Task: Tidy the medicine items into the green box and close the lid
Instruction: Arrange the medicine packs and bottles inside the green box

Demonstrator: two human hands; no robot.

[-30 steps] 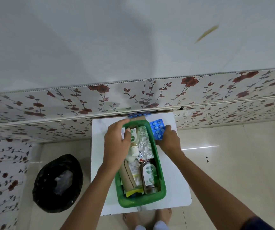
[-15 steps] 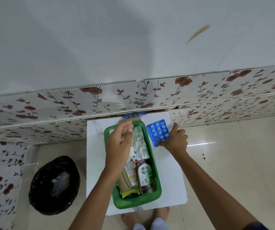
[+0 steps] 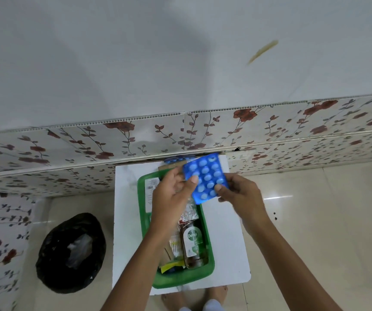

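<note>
An open green box sits on a small white table. Inside lie a brown Dettol bottle, silver foil strips, a white packet and a yellow-edged pack. A blue blister pack of pills is lifted above the box's far end. My left hand pinches its left edge with the thumb. My right hand grips its right lower edge. Behind the box, a brown and blue item lies against the wall; it may be the lid.
A black bin with a bag stands on the tiled floor left of the table. A floral-papered wall runs right behind the table. My feet show under the table's near edge.
The right hand lifted the blue blister pack off the table and brought it over the box. The left hand came out of the box and took the pack's other edge.
</note>
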